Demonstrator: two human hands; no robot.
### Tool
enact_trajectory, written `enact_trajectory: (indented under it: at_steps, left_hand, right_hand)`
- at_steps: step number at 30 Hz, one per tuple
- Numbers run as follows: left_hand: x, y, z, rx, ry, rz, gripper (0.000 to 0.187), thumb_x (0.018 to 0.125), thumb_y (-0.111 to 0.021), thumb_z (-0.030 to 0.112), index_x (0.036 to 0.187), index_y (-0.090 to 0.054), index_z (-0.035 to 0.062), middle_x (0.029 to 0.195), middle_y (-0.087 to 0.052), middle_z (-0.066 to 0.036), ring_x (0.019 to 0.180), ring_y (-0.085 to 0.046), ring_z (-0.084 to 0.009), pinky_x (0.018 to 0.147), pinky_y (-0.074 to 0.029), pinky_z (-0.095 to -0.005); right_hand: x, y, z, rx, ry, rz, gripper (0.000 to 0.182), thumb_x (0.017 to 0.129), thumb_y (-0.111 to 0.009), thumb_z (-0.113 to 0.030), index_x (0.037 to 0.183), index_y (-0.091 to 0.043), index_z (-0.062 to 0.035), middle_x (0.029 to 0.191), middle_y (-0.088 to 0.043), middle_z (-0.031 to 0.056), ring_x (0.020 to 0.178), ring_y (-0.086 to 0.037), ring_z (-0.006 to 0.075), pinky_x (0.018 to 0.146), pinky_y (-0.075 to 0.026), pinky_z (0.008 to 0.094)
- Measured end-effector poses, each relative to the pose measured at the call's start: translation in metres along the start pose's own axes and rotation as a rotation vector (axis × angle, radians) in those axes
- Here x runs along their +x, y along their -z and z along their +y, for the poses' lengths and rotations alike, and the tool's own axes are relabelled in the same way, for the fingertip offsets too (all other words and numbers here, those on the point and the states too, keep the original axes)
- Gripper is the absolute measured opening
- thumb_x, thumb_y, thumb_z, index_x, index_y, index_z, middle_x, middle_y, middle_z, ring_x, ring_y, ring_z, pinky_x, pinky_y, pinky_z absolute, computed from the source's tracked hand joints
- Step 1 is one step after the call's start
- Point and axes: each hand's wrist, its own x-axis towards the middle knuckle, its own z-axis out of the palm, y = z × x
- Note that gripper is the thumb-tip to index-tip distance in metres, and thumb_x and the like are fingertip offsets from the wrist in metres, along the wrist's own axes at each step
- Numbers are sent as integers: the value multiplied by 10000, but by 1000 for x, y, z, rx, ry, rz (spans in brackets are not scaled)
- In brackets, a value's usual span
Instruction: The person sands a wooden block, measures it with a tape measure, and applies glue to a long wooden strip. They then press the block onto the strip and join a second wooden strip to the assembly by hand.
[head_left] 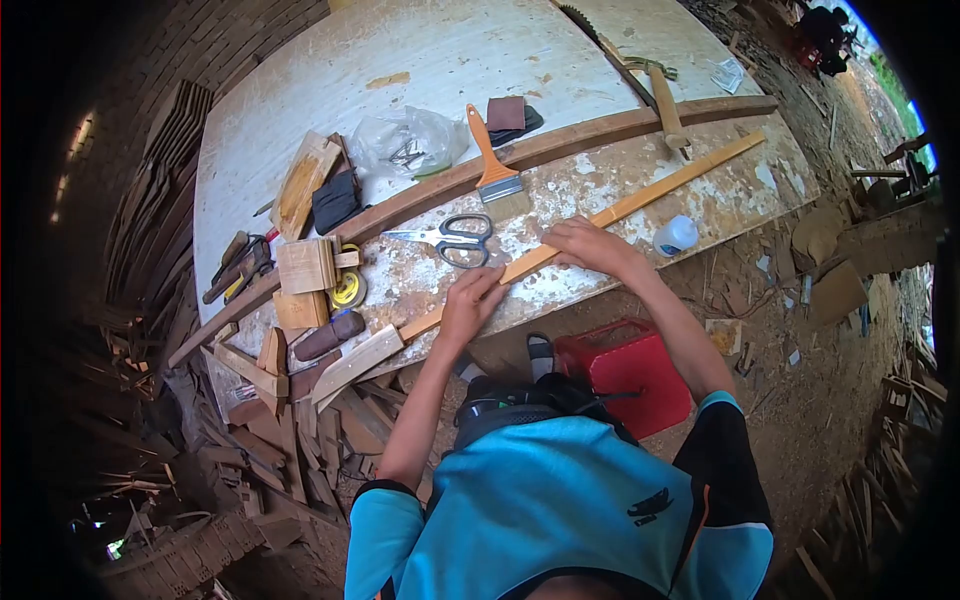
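Observation:
A long, narrow wooden strip (680,182) lies slantwise along the near side of the workbench. My left hand (470,308) grips it near its lower left part, fingers bent over the edge. Farther up, my right hand (592,247) is closed over the same strip, its fingertips on the top face. Scissors with dark handles (463,241) lie just beyond my left hand, blades pointing left. Past them rests a paintbrush (488,150) with an orange handle, bristles towards me. A small white bottle (676,235) is to the right of my right hand.
A dark wooden bar (400,207) crosses the worn workbench (300,95). A hammer (667,110) and a saw lie at the far right. Wood blocks (304,266), a yellow tape measure (348,291) and a plastic bag (410,140) are at left. A red stool (625,378) stands below.

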Motion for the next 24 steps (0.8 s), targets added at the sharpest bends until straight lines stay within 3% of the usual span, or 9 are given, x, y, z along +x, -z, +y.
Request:
enact_trajectory:
  at_steps: [5,9,18,24]
  left_hand:
    - [0,-2,0,62,-39,32,302,756,-693,108,1037,-639,11,928,-630,-150,814,-618,-295,724,-496,-347]
    - [-3,-6,-2,136,-112,45,302,753,-694,105,1032,-636,5,935,-627,-156,828,-615,-304,728,-496,-351]
    - [-2,-7,-3,41,-28,47,307,747,-692,88,1027,-625,-20,961,-628,-202,899,-602,-337,782,-485,-368]
    - [-1,-8,-4,118,-125,54,294,752,-685,81,1022,-626,-20,980,-626,-204,915,-601,-337,800,-482,-374]
  right_hand:
    - [-2,-5,0,-69,-5,-41,429,775,-612,-216,1147,-472,-55,988,-546,101,1002,-504,270,883,-386,405]
    - [-2,-6,10,-14,34,-65,399,781,-603,-240,1126,-499,-68,983,-544,91,1011,-502,264,889,-380,401]
    - [-1,-4,7,99,-18,-35,367,798,-587,-241,1116,-523,-68,1000,-554,104,1016,-507,269,894,-374,391]
    - [-3,1,4,125,-2,0,349,822,-575,-271,1105,-543,-69,988,-572,108,987,-524,272,877,-375,391]
